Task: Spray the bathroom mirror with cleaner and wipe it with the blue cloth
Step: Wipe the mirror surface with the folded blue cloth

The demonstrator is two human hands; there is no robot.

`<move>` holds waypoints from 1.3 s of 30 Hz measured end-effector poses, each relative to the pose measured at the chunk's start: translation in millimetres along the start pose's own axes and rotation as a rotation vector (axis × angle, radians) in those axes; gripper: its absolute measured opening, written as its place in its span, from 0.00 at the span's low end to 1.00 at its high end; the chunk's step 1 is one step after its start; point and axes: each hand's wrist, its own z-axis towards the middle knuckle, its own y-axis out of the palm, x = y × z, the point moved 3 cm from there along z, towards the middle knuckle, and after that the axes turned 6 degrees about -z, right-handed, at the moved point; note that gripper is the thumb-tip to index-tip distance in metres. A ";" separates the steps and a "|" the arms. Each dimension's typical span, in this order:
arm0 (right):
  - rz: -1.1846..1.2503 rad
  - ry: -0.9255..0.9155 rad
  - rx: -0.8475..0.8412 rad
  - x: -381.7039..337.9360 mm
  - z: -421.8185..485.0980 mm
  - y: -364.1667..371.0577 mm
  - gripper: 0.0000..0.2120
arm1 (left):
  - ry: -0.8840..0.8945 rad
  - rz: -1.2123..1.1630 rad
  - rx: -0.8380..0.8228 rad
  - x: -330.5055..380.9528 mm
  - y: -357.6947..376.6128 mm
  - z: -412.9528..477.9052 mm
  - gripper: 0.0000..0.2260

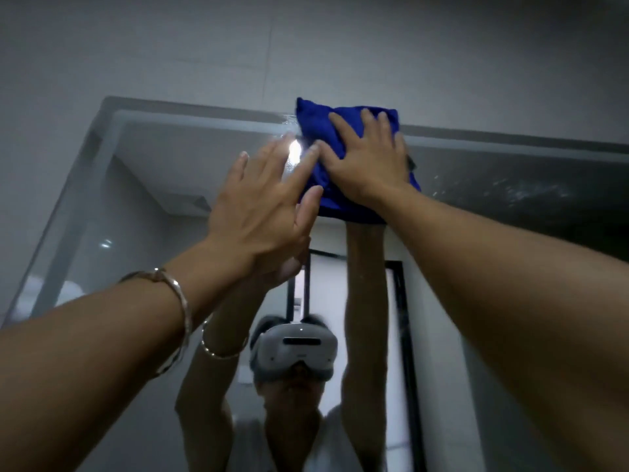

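Observation:
The bathroom mirror (pixel 143 206) fills the view, its top edge running across the upper part. A blue cloth (pixel 316 131) is bunched against the glass at that top edge. My right hand (pixel 369 161) lies flat on the cloth with fingers spread, pressing it to the mirror. My left hand (pixel 262 206) is raised just left of the cloth, fingers apart, its fingertips near the cloth's left edge and holding nothing. A silver bracelet (pixel 177 301) circles my left wrist. Spray droplets (pixel 520 192) speckle the glass to the right. No spray bottle is visible.
Grey tiled wall (pixel 306 46) rises above the mirror. The reflection shows a person wearing a white headset (pixel 294 345) with both arms raised, and a dark-framed doorway (pixel 403 335) behind. A bright light glare (pixel 294 151) sits on the glass beside the cloth.

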 end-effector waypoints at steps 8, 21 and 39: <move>0.009 0.097 0.064 84.8 -34.8 -3.8 0.29 | 0.053 -0.074 -0.081 60.4 29.4 -3.7 0.29; -0.132 -0.336 -0.063 45.7 -77.6 5.0 0.34 | -0.098 -0.111 0.052 111.6 28.5 -8.0 0.27; -0.023 0.051 -0.011 193.8 -10.1 -13.6 0.26 | -0.067 -0.113 -0.040 128.3 57.2 26.4 0.29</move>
